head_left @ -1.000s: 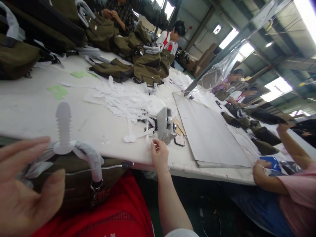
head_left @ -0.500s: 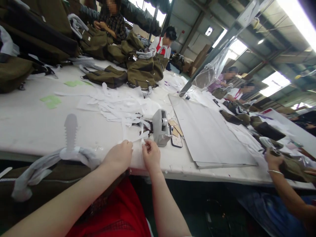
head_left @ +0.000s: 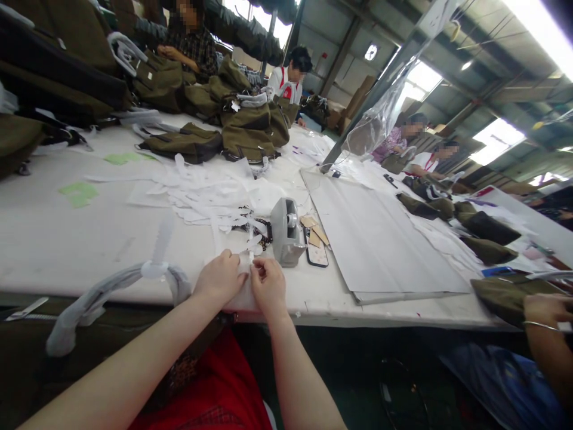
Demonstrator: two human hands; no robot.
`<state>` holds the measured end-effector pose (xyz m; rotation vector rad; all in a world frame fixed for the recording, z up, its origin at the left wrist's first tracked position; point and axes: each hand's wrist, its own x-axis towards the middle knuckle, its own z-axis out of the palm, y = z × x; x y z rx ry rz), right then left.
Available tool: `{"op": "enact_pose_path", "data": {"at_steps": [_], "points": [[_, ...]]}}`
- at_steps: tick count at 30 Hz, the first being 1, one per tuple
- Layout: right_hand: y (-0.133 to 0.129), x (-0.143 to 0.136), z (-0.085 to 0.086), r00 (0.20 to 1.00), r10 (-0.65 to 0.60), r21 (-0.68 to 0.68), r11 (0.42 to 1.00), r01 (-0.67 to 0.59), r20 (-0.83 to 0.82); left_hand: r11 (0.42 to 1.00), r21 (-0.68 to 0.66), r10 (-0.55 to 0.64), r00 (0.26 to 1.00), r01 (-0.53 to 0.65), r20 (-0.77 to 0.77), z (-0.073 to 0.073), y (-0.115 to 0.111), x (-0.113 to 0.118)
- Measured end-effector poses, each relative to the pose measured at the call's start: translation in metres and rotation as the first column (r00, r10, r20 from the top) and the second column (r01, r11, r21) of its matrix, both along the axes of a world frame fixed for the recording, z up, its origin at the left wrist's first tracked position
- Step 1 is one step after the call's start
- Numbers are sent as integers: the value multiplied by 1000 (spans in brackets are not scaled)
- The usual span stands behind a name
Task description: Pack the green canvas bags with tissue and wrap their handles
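In front of me, at the table's near edge, my left hand (head_left: 220, 278) is closed on a thin white strip (head_left: 245, 263). My right hand (head_left: 269, 285) pinches the same whitish piece between thumb and fingers, close beside the left; its exact shape is partly hidden. Just beyond my right hand stands a grey tape dispenser (head_left: 285, 236). Small white tabs and a dark patterned cord (head_left: 264, 232) lie against its left side. Left of my forearm is an olive bag (head_left: 111, 340) with a handle (head_left: 96, 304) wrapped in pale padding; a translucent toothed tab (head_left: 162, 242) sticks up from it.
White strips (head_left: 197, 191) lie heaped beyond my hands, with olive bags (head_left: 250, 131) behind. A phone (head_left: 317, 254) with cardboard pieces rests right of the dispenser. A large pale board (head_left: 380, 239) covers the table's middle. At right a co-worker's hand (head_left: 548, 310) touches another bag (head_left: 501, 297).
My hands have drawn nearer each other, with the left wrist turned a little. The view has shifted slightly. The co-worker's hand and bag at right have moved.
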<state>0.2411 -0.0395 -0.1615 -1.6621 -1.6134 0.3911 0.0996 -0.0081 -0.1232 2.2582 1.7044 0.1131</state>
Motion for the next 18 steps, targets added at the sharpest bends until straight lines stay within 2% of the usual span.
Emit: {"op": "enact_pose_path", "data": {"at_steps": [3, 5, 7, 10, 12, 14, 18], "points": [[-1, 1, 2, 999, -7, 10, 1000, 7, 37, 999, -29, -16, 1000, 16, 5, -1, 2, 5], [-2, 0, 4, 994, 29, 50, 998, -35, 105, 999, -48, -21, 1000, 21, 1, -1, 2, 5], [-3, -3, 8, 969, 134, 57, 987, -149, 206, 997, -71, -29, 1000, 28, -6, 0, -1, 4], [-1, -9, 12, 894, 297, -73, 954, -290, 334, 993, -110, -47, 998, 43, -29, 4, -10, -1], [2, -12, 13, 870, 320, -163, 947, -278, 376, 989, -138, -66, 997, 59, -45, 10, -21, -6], [4, -14, 12, 864, 297, -205, 951, -231, 406, 976, -181, -132, 991, 125, -27, 18, -39, -13], [4, -16, 10, 847, 288, -228, 952, -204, 448, 877, -287, -355, 923, 385, 151, 45, -90, -43]]}}
